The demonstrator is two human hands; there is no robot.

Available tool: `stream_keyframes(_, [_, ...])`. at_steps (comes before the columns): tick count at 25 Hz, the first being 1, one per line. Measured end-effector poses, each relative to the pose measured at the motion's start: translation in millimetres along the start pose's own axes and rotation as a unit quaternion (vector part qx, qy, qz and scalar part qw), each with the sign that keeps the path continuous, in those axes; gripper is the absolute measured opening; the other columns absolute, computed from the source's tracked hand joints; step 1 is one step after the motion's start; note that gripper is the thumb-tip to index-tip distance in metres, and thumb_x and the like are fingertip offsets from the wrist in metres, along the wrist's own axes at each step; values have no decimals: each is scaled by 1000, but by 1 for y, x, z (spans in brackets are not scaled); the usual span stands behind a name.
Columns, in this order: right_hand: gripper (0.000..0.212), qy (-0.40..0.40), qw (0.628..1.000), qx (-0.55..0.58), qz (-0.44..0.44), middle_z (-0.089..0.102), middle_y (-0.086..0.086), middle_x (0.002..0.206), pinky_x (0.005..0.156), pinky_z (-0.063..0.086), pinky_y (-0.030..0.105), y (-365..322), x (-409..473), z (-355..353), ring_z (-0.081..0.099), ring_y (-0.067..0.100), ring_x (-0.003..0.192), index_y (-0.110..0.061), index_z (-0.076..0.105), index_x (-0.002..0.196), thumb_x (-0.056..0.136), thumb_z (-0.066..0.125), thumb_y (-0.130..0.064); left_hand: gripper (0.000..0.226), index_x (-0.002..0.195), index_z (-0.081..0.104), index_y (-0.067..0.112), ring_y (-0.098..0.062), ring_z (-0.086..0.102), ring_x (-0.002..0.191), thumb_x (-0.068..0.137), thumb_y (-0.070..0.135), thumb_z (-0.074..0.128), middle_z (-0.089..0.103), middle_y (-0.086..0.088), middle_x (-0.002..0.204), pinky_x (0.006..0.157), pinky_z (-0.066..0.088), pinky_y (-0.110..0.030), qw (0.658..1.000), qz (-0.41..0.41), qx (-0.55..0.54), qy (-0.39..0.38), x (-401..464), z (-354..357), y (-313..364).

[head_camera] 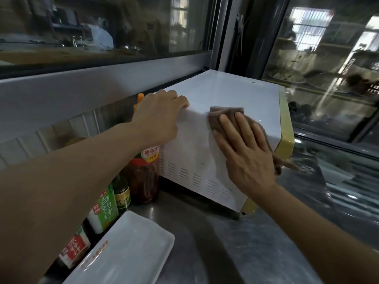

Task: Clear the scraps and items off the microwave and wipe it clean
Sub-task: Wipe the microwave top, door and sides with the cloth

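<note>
The right hand [244, 152] lies flat with its fingers [227, 128] straight and slightly spread, pressing a brown cloth [225, 113] onto the white microwave [235, 93] where the top bends over into the near side wall. The cloth pokes out beyond the fingertips and trails from under the palm towards the yellow front edge. Nothing is pinched; only pressure holds it, so a quick stroke could leave the cloth behind or let the loose tail drag down onto the tabletop [256, 238].

To the left of those fingers, the left hand [162, 117] curls over the rear corner of the microwave, gripping it to brace it. If that grip slackens during a hard wipe, I judge the oven could slide towards the bottles.

Below the left wrist, a red sauce bottle [145, 173] stands just beside the vented wall, with a green carton [106, 208] and more bottles nearer the person. A sweep down the side could knock them over. A white tray [127, 251] rests nearest the person. The top beyond the fingers shows no scraps.
</note>
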State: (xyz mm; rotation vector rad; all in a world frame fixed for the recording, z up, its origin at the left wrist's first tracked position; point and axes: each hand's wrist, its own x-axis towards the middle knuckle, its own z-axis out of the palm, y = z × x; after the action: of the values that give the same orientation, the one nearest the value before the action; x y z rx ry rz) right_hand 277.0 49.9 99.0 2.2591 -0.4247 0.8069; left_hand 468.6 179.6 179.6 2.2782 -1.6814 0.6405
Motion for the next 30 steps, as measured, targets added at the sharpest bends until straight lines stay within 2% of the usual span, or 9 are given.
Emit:
stream_keyframes(6, [58, -79, 972, -16, -222, 43, 4, 146, 114, 7, 40, -17, -36, 10, 29, 24, 137, -17, 52, 134, 83, 25, -20, 58, 135, 41, 16, -26, 50, 115, 79, 18, 56, 52, -6, 129, 99, 37, -43, 995, 37, 79, -56, 2, -11, -4])
stream_keyframes(10, [58, -22, 988, -4, -155, 39, 8, 148, 115, 9, 42, -4, 6, -3, 26, 26, 139, -14, 41, 140, 84, 26, -16, 63, 142, 31, 22, -22, 40, 130, 85, 35, 54, 40, -2, 146, 108, 26, -44, 989, 68, 114, -71, 7, -25, -27])
stream_keyframes(13, [61, 8, 998, -1, -68, 24, 9, 155, 117, 5, 45, -17, 35, 2, 15, 29, 145, -13, 32, 146, 85, 36, -12, 69, 138, 35, 28, -23, 46, 125, 79, 52, 61, 44, 0, 143, 103, 35, -43, 984, 36, 112, -133, 12, -31, -43])
stream_keyframes(16, [61, -30, 988, -30, -147, 28, 5, 153, 116, 0, 43, -40, 17, 19, 17, 28, 144, -15, 42, 141, 81, 40, -19, 75, 134, 39, 27, -22, 50, 116, 70, 53, 70, 50, 0, 132, 90, 44, -37, 981, 32, 81, -173, 13, -28, -47])
stream_keyframes(19, [57, -93, 964, -54, -243, 33, 2, 151, 115, -2, 44, -46, -5, 19, 20, 25, 141, -21, 43, 140, 85, 31, -24, 82, 136, 38, 27, -22, 48, 117, 66, 51, 75, 48, 0, 131, 89, 44, -38, 980, 32, 70, -183, 17, -32, -49])
stream_keyframes(21, [58, -91, 964, -51, -243, 35, 4, 151, 118, -1, 49, -40, 7, 12, 21, 26, 141, -20, 41, 141, 85, 29, -22, 85, 136, 38, 27, -21, 46, 120, 65, 50, 77, 47, 1, 134, 93, 43, -37, 978, 36, 63, -196, 21, -35, -51])
stream_keyframes(24, [56, -22, 988, -33, -149, 44, 9, 145, 115, 13, 46, -35, 50, 4, 36, 29, 137, -15, 50, 135, 79, 45, -17, 86, 136, 39, 27, -20, 43, 123, 63, 47, 80, 45, 1, 136, 98, 41, -38, 977, 33, 29, -207, 22, -36, -56])
stream_keyframes(26, [60, -3, 994, -37, -107, 42, 10, 146, 116, 18, 47, -40, 64, 6, 35, 30, 138, -14, 50, 136, 77, 49, -18, 88, 136, 40, 26, -20, 45, 123, 61, 47, 80, 47, 1, 136, 100, 43, -39, 979, 28, 18, -200, 22, -33, -58])
stream_keyframes(30, [57, -66, 977, -57, -196, 42, 6, 147, 113, 21, 47, -54, 26, 19, 32, 29, 139, -16, 53, 134, 78, 53, -27, 88, 135, 41, 26, -21, 47, 122, 60, 44, 82, 50, 3, 135, 99, 46, -44, 984, 12, -14, -175, 21, -30, -62])
